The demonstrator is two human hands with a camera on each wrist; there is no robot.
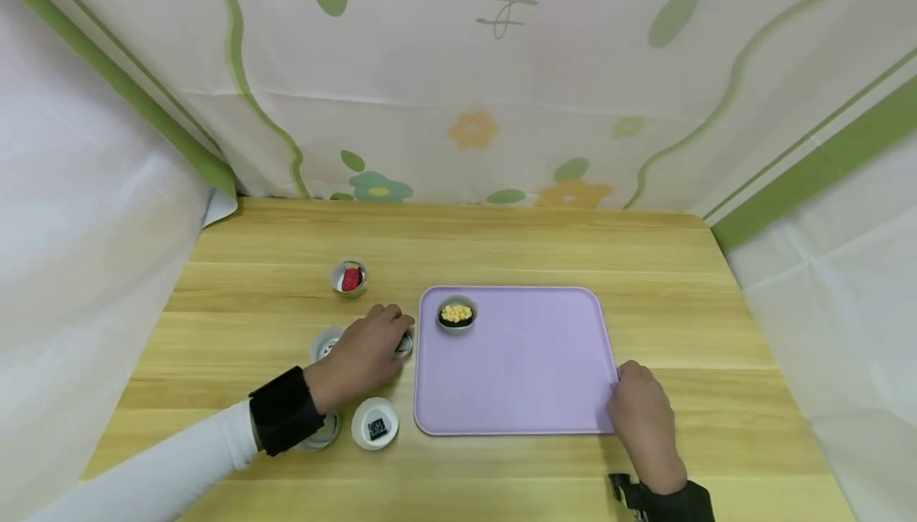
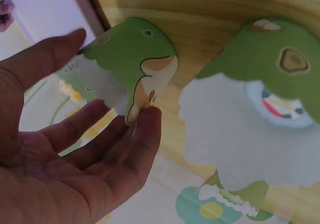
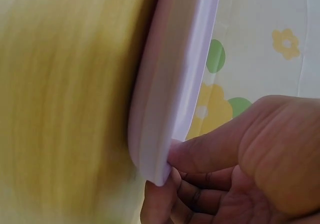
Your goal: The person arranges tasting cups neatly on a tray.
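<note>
My left hand (image 1: 365,353) holds a small green-patterned paper cup (image 2: 150,49) beside the lilac tray's left edge. In the left wrist view the thumb lies on one side of this cup and the fingertips touch the other; its contents are mostly hidden. My right hand (image 1: 643,418) pinches the near right corner of the lilac tray (image 1: 530,379), thumb on the rim and fingers beneath it in the right wrist view. On the tray's far left part stands a cup (image 1: 456,328) with a dark piece topped in yellow.
Left of the tray, a cup with a red piece (image 1: 351,278) stands at the back. A white cup (image 1: 375,441) with a black square piece is nearer. Two more cups are partly hidden by the left arm. A patterned curtain (image 1: 415,44) hangs behind the wooden table (image 1: 544,243).
</note>
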